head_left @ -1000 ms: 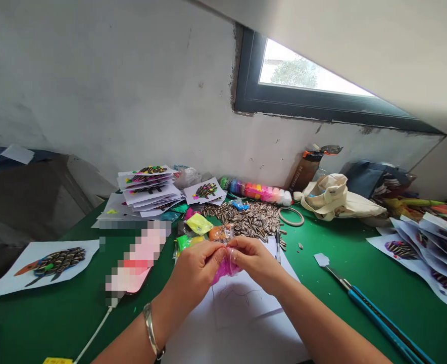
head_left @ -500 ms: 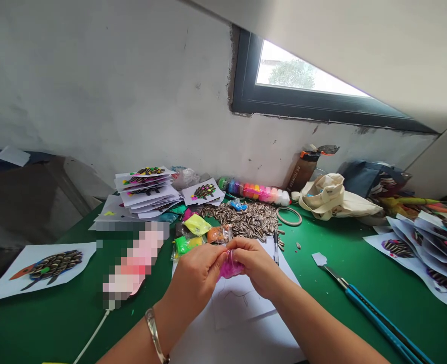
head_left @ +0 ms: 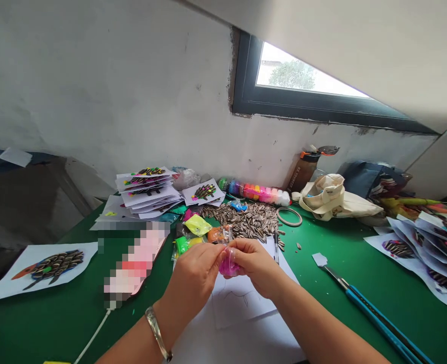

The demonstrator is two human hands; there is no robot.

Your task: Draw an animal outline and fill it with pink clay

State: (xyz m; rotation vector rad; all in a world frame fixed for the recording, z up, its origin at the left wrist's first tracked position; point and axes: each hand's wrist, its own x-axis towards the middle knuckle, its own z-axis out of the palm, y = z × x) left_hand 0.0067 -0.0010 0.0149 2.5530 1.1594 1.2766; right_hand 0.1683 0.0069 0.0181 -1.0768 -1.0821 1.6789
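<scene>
My left hand and my right hand meet above the table, and both pinch a small clear bag of pink modelling clay between the fingertips. Below them lies a white paper sheet with a faint pencil sketch. A metal bangle circles my left wrist. Small packets of coloured clay lie just beyond my left hand, and a pile of striped sunflower seeds lies beyond my right hand.
The green-topped table holds a stack of seed-picture cards, a pixelated phone with a white cable, a blue craft knife, clay tubs, a cloth bag, and more seed pictures.
The pink bag has gone from a loose piece hanging below my fingers to a smaller, rounder lump held higher between them. My hands have moved slightly closer together and the view has shifted slightly.
</scene>
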